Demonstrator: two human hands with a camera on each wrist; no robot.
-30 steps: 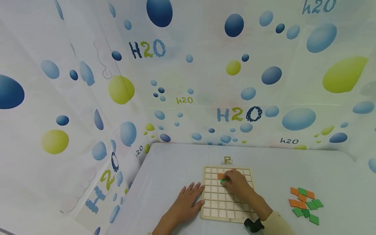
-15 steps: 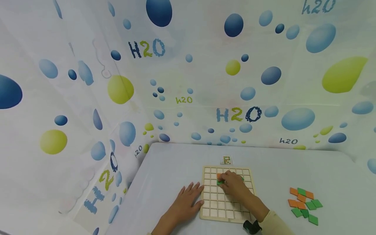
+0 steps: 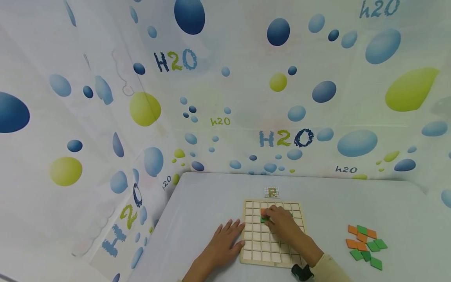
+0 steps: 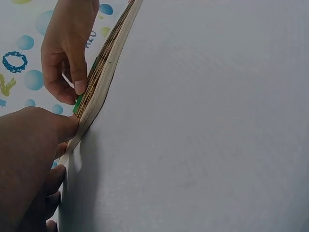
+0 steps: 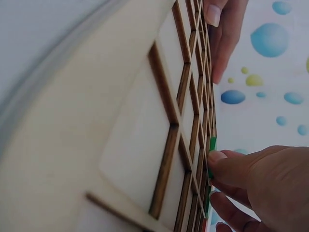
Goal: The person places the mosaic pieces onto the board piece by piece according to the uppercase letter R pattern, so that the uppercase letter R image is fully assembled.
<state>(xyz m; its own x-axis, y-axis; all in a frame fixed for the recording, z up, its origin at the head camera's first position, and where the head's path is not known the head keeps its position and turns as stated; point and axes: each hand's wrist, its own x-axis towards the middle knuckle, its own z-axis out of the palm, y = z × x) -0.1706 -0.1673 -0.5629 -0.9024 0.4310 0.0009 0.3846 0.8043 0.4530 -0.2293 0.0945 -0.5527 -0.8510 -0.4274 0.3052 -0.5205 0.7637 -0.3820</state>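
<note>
A square wooden grid board (image 3: 257, 256) lies on the white table. Over its upper middle, my right hand (image 3: 283, 224) has thumb and fingers curled down at a small green tile (image 3: 263, 220), pinching it at the cells. Just above that tile sits an orange tile (image 3: 263, 211), partly behind the fingertips. Another bit of green tile (image 3: 291, 214) peeks out beyond the hand's far side. My left hand (image 3: 224, 243) rests flat on the table, fingers spread, fingertips right at the board's left edge. In the left wrist view, the green tile (image 4: 77, 104) shows under the right thumb.
Loose orange and green tiles (image 3: 362, 237) lie in a group on the table to the right. A small card with a gridded pattern (image 3: 271, 192) lies behind the board. A printed curtain (image 3: 243, 94) hangs behind the table.
My right hand has shifted slightly left and down across the board with its fingertips at the green tile, uncovering a green bit at its right. My left hand has stayed put.
</note>
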